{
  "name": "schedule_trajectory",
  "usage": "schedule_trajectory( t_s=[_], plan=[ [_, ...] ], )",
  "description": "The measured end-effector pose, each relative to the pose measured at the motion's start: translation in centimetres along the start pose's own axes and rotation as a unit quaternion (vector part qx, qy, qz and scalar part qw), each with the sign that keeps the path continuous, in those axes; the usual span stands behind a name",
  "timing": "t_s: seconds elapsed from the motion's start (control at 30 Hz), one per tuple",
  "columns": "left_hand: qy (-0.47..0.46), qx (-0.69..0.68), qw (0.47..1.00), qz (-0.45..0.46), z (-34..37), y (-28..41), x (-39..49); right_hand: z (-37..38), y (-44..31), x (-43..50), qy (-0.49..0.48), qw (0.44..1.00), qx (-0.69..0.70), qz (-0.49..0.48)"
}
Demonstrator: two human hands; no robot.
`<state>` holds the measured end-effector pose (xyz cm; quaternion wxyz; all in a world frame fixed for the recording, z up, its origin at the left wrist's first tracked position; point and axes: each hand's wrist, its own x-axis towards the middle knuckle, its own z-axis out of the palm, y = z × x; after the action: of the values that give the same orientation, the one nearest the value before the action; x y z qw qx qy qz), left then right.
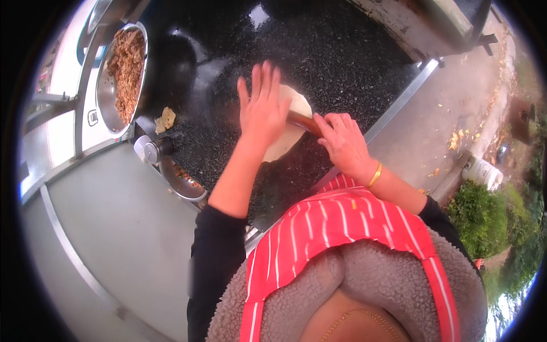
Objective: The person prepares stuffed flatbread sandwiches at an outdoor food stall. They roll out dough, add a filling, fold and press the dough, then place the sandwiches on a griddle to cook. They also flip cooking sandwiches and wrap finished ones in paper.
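A flat, pale round of dough lies on the black speckled countertop. Across the dough runs a brown wooden rolling pin. At the pin's near end, my right hand grips it with bent fingers. My left hand is palm down over the dough and the pin's far end, its fingers stretched out and slightly apart. That hand hides the far end of the pin and part of the dough.
At the left stands a metal bowl of brown minced filling. A small dough scrap, a lidded jar and a bowl with chopped food are closer. A metal edge bounds the counter; a large box-like object stands at the upper right.
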<state>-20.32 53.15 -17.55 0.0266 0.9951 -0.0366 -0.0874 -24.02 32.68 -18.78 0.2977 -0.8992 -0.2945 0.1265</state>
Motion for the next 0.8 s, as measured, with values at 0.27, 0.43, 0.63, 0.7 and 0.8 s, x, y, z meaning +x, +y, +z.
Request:
schedule_trajectory(
  t_s=[0.27,0.43,0.63,0.7,0.8],
  plan=[
    [0.181,-0.048,0.982,0.04,4.0,0.9,10.2,-1.0,4.2,4.3,0.069,0.997,-0.036,0.01],
    [0.235,-0.13,0.963,0.037,2.5,-2.0,6.6,-0.4,4.1,3.3,0.042,0.998,0.037,-0.019],
    [0.024,0.002,0.999,0.027,2.1,-1.9,-6.0,2.4,-0.8,-0.9,-0.027,0.992,0.036,-0.115],
    [0.021,-0.032,0.999,-0.002,1.8,-1.7,-11.3,3.0,-2.3,-2.5,-0.021,0.988,0.045,-0.148],
    [0.095,-0.107,0.99,0.011,2.4,-2.9,-17.1,3.8,-3.7,-3.8,-0.05,0.968,0.143,-0.199]
  ],
)
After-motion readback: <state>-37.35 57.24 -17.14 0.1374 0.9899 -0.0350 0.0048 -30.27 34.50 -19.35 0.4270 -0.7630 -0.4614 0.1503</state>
